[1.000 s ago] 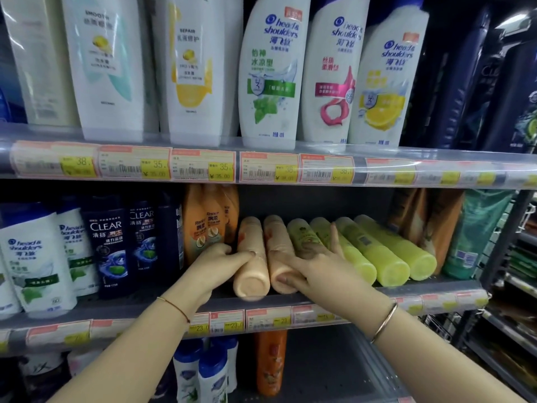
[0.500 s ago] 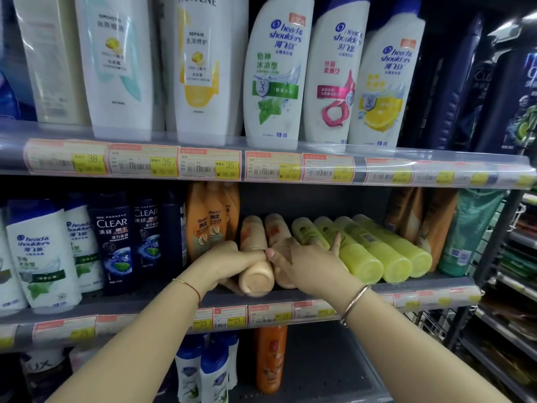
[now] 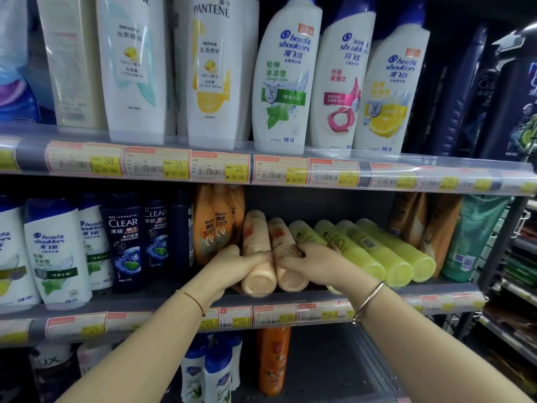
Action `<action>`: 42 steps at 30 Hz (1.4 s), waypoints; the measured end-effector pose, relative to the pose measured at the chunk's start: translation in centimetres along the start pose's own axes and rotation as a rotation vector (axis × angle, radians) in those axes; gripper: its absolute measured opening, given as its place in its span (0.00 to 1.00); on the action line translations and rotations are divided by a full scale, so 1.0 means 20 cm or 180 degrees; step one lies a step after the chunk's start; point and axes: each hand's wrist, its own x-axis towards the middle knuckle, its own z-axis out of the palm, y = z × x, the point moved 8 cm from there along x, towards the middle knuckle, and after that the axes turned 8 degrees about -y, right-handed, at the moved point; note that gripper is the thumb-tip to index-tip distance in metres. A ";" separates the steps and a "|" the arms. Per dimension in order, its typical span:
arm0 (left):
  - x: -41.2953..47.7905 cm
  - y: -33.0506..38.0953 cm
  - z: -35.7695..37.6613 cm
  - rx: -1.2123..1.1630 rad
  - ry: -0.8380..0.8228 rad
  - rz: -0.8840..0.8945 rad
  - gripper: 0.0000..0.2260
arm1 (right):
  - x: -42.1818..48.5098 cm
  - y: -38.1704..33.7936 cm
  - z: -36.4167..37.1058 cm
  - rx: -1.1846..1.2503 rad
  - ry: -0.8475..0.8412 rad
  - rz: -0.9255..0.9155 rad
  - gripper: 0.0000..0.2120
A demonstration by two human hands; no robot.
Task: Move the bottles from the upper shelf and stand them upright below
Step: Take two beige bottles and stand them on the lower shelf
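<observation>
Left hand [image 3: 238,264] wrapped around peach plastic bottle [image 3: 257,254] lying on middle grey shelf [image 3: 162,298]; right hand [image 3: 315,264], at 3 o'clock, grasping second peach bottle [image 3: 286,257] alongside.

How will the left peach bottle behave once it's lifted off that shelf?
The peach bottle is a smooth cylinder lying on its side, so it would probably roll if set down loose. Its glossy skin may be slippery; the left hand wraps it across the middle. It looks rigid, likely full and fairly heavy.

Bare forearms; red string bracelet [image 3: 194,299] left, metal bangle [image 3: 368,301] right.
</observation>
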 end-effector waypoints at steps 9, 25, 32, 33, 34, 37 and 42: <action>-0.12 0.18 -0.01 -0.0212 0.0413 0.0690 0.21 | -0.07 0.04 -0.13 0.1286 0.0043 -0.0327 0.31; -0.36 0.00 0.25 -0.1428 -0.0409 0.0476 0.33 | -0.43 0.05 0.05 0.3027 -0.1130 -0.0626 0.30; -0.49 -0.14 0.32 -0.1038 -0.0509 0.0718 0.40 | -0.61 0.12 0.30 0.3344 -0.1265 -0.0613 0.31; -0.51 -0.15 0.33 -0.0941 -0.0517 0.0785 0.41 | -0.63 0.14 0.34 0.3394 -0.1271 -0.0628 0.31; -0.52 -0.17 0.35 -0.0871 -0.0546 0.0825 0.41 | -0.65 0.15 0.37 0.3463 -0.1273 -0.0631 0.31; -0.56 -0.24 0.44 -0.0987 -0.0677 0.0803 0.32 | -0.71 0.24 0.47 0.3602 -0.1236 -0.0628 0.30; -0.59 -0.38 0.57 -0.0784 -0.1004 0.0704 0.31 | -0.74 0.48 0.61 0.2984 -0.0923 -0.0374 0.35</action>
